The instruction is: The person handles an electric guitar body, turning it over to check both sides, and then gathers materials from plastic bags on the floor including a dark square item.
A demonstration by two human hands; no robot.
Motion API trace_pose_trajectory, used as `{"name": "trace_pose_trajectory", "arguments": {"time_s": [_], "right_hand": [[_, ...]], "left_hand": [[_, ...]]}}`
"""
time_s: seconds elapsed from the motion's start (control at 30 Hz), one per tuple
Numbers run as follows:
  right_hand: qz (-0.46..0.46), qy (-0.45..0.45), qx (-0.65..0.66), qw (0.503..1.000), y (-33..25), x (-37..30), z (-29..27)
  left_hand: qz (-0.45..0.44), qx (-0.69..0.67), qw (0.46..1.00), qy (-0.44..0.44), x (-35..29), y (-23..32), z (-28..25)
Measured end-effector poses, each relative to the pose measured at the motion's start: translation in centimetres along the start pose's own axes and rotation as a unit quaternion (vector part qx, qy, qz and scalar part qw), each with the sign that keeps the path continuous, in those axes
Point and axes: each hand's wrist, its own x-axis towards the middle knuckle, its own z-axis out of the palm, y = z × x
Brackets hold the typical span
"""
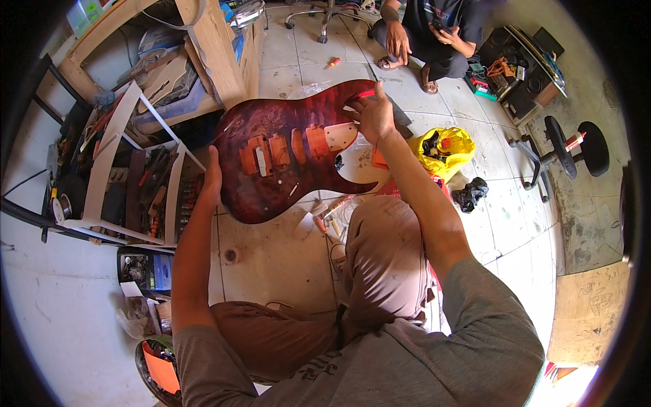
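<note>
A dark red electric guitar body (230,156) is held up in front of me, its face toward me, with bare-wood cavities and small holes cut in it. My left hand (213,178) presses along its rounded left end; most of its fingers are hidden behind the edge. At the upper right horn, my right hand (375,119) grips the body, thumb up and fingers reaching over the edge. Beneath, my brown trousers (386,251) show one raised knee and one folded leg. Between guitar body and knee, several small tools (330,218) lie on the floor.
A yellow plastic bag (453,146) and a crumpled black bag (470,195) lie to the right. Left stands a rack (108,163) crowded with tools. Another person's hand (443,32) holds a phone at the top. A swivel chair (563,152) is at far right.
</note>
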Motion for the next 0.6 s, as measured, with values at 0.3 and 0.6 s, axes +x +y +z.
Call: {"name": "trace_pose_trajectory", "arguments": {"time_s": [0.3, 0.6], "right_hand": [[0.001, 0.006, -0.002, 1.000, -0.3, -0.4, 0.1], [-0.055, 0.007, 0.010, 0.998, -0.5, 0.0, 1.1]], "left_hand": [[-0.009, -0.003, 1.000, 0.003, -0.7, 0.5, 0.7], [-0.005, -0.053, 0.998, -0.028, 0.3, -0.1, 0.2]]}}
